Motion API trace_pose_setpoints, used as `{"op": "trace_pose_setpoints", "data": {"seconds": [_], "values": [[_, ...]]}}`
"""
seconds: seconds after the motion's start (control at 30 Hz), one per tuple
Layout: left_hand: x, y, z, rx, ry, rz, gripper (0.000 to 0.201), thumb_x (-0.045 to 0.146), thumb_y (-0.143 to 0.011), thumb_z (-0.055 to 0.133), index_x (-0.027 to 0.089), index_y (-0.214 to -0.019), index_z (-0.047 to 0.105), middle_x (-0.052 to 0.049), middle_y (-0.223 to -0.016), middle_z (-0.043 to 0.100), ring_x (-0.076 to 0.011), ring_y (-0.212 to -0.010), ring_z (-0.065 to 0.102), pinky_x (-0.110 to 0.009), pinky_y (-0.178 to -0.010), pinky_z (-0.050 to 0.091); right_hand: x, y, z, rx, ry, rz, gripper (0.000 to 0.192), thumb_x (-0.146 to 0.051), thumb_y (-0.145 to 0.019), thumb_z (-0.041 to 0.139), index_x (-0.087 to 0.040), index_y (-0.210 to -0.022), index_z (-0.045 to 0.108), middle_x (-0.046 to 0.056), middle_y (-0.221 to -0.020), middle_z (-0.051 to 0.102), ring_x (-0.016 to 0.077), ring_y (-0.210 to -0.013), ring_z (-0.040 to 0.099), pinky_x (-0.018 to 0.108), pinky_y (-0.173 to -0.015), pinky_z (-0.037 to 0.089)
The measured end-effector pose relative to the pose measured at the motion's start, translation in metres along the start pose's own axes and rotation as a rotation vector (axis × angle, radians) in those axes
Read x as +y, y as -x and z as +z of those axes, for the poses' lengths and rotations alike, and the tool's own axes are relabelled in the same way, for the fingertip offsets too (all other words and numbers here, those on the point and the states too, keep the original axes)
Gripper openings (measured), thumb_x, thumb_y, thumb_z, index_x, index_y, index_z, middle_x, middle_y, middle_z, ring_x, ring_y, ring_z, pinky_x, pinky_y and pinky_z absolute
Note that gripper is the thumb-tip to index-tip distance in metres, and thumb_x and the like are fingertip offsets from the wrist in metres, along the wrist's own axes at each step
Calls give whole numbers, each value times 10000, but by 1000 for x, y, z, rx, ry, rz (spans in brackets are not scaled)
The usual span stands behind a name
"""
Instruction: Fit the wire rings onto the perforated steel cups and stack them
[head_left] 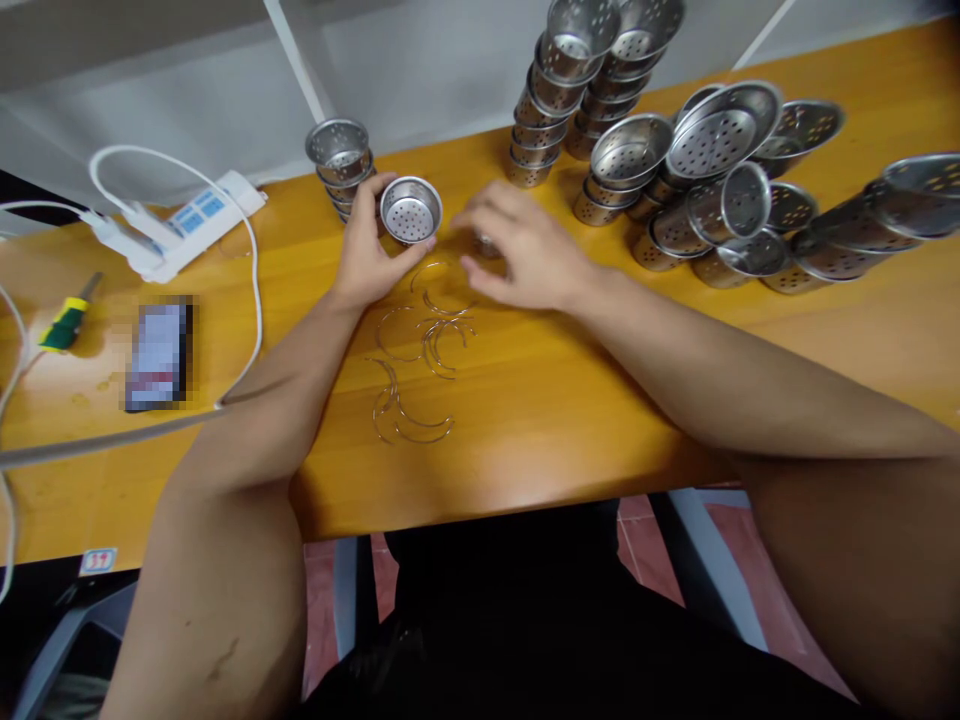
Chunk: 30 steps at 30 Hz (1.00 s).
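Note:
My left hand [369,252] grips a small round metal filter basket [412,209] with a perforated bottom, its thumb and fingers around the side. The basket tilts, its open top facing me. To its right, my right hand [517,245] hovers slightly blurred, thumb and fingers apart. A bit of shiny metal [486,243] shows by its fingers, too small to make out. Below the hands, several thin curved wire springs [442,345] lie loose on the wooden table [525,420]. Just behind my left hand stands a short stack of perforated baskets [339,150].
Tall basket stacks [555,90] stand at the back, with more upright and leaning baskets [716,140] at the right. A white power strip [202,225] with cables, a phone [159,355] and a green-yellow handled tool [66,322] lie at the left.

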<state>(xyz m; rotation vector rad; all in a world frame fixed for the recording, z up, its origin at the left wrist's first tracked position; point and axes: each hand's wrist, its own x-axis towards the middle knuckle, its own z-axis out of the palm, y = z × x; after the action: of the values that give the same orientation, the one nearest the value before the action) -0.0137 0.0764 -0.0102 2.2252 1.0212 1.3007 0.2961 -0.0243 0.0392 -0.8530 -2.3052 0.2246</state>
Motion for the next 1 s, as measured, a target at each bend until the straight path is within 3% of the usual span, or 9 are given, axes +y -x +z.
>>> {"op": "trace_pose_setpoints", "data": {"seconds": [0.17,0.3,0.47,0.6,0.73,0.87,1.0], "values": [[-6,2,0,-19,0,20,1075,998,-924,969,350,-1697,597,-193,-1724,690,-504,-1672,679,-703,-1447,583,-49,1,17,-395,-10,-350,345,-315,-1240,695,-185,-1550,768,198,-1528,777,383,-1365,697,597,-1218,600],[3,4,-4,-69,-27,25,1026,950,-965,958,368,-1721,580,-175,-1742,683,-495,-1700,656,-679,-1406,624,-61,0,27,-504,150,-382,241,-184,-1293,585,-179,-1325,823,154,-1356,820,315,-1239,670,475,-1095,590],[16,3,-5,-51,-4,-2,940,891,-972,977,363,-1666,627,-170,-1713,707,-495,-1656,690,-716,-1429,605,-63,-1,25,-461,250,-392,283,-103,-1279,540,-206,-1186,787,121,-1181,795,307,-1172,659,435,-1003,563],[16,2,-4,-13,-9,6,967,902,-925,1016,374,-1639,633,-157,-1679,742,-478,-1600,724,-692,-1394,644,-58,1,26,-384,240,-394,263,-125,-1278,535,-208,-1154,752,121,-1161,754,296,-1110,640,431,-966,548],[7,2,-4,-10,-31,60,1023,944,-913,998,401,-1686,603,-153,-1691,733,-477,-1609,720,-699,-1361,672,-55,3,23,-294,106,-336,170,-185,-1259,584,-224,-1150,709,105,-1158,717,270,-1047,615,401,-906,503],[-12,0,0,-12,-10,57,1034,925,-927,986,405,-1725,583,-158,-1727,691,-488,-1661,682,-705,-1397,643,-56,4,17,-309,-12,-275,128,-200,-1233,604,-232,-1140,685,87,-1165,700,243,-972,609,375,-805,418],[-22,0,3,11,6,62,1062,962,-898,972,412,-1716,578,-159,-1702,689,-485,-1618,707,-696,-1374,662,-57,4,18,-309,-73,-278,158,-225,-1256,599,-230,-1129,694,83,-1164,701,236,-974,631,369,-811,427]]}}
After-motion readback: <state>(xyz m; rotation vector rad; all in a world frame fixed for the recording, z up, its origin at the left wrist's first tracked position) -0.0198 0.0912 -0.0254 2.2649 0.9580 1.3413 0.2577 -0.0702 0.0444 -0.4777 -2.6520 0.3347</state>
